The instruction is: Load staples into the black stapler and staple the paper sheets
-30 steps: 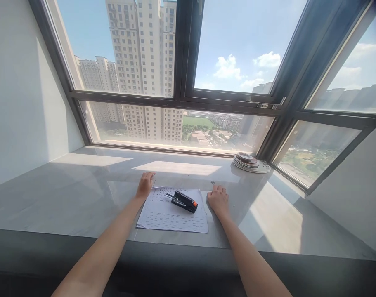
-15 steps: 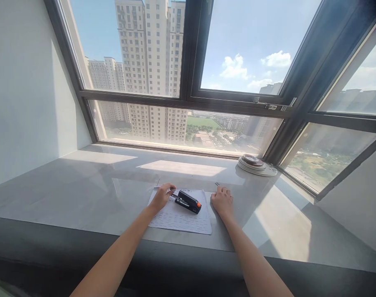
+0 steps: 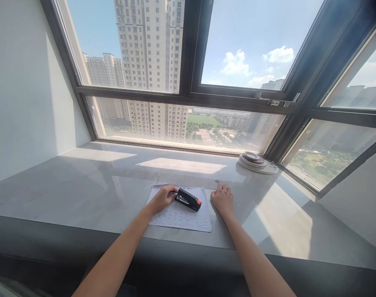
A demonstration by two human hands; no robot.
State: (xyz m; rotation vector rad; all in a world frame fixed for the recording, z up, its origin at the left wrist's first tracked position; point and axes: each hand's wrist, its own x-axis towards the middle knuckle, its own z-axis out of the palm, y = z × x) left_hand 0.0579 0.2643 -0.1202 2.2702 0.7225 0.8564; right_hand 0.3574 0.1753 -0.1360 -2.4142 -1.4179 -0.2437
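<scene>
A black stapler [image 3: 189,199] with an orange end lies over a stack of printed paper [image 3: 181,220] on the sill. My left hand [image 3: 163,198] is closed with its fingertips on the stapler's left end. A gap with a metal strip shows between the stapler's upper and lower parts. My right hand [image 3: 222,198] rests on the sill to the right of the paper, its fingers curled under and closed; nothing shows in them. Just beyond those fingers lie thin grey strips [image 3: 217,181], which look like staples.
Stacked round plates or discs [image 3: 256,163] stand at the back right by the window corner. A dark window frame [image 3: 188,97] borders the grey sill [image 3: 76,198] at the back. The sill's front edge runs beneath my forearms.
My left fingers have closed further onto the stapler's left end, and the gap between its parts looks narrower. The stapler has turned slightly. My right hand stays put.
</scene>
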